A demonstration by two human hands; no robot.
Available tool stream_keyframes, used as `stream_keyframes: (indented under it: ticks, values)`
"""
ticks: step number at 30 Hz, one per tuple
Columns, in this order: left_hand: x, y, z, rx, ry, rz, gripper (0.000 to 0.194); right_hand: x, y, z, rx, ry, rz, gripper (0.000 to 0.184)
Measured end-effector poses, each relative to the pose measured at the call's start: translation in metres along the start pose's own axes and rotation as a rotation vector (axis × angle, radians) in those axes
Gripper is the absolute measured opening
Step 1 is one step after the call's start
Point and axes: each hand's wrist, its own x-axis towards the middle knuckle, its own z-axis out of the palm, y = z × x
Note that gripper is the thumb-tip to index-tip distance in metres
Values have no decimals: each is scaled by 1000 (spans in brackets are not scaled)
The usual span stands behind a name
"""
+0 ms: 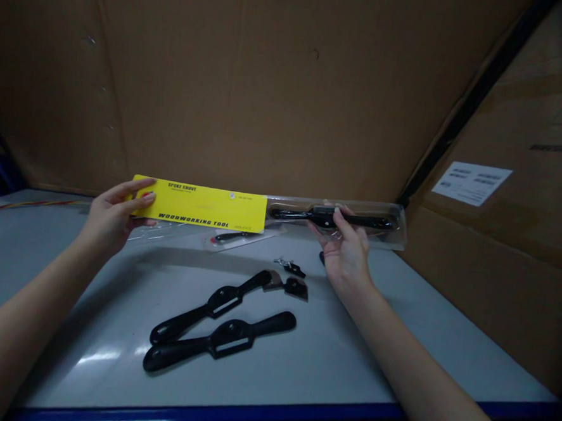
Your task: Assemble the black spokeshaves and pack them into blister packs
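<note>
My left hand (109, 219) is closed on the left end of a yellow printed card (205, 209) marked "SPOKE SHAVE". The card runs to the right into a long clear plastic package (400, 234), and most of the card covers its left half. Inside the right half lies a black spokeshave (290, 215). My right hand (347, 253) grips the package around the spokeshave's middle, thumb on the near side. Below, two bare black spokeshave bodies (233, 328) lie side by side on the table. Close to their right ends are blades (297, 288) and small black parts with screws (291, 268).
A second clear package (250, 239) with a black tool lies behind, partly covered by the raised one. Cardboard (269, 95) walls off the back, and a labelled carton (492, 249) stands at the right. The grey tabletop (347, 367) ends in a blue front edge. Red-yellow wires (28, 205) lie at far left.
</note>
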Motion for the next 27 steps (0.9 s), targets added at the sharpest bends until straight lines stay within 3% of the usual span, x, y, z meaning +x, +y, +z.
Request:
stream_keyframes:
  ticks: [9, 15, 20, 27]
  values:
    - [-17, -7, 28, 36, -153, -2, 44, -10, 6, 6, 42, -47, 77, 27]
    - [-35, -9, 55, 92, -240, -11, 46, -16, 9, 9, 7, 27, 192, 30]
    - [-41, -8, 60, 123, -331, -15, 48, -13, 9, 9, -4, 66, 209, 30]
    - [-48, -2, 66, 209, -355, -19, 50, -14, 7, 11, -41, 34, 208, 33]
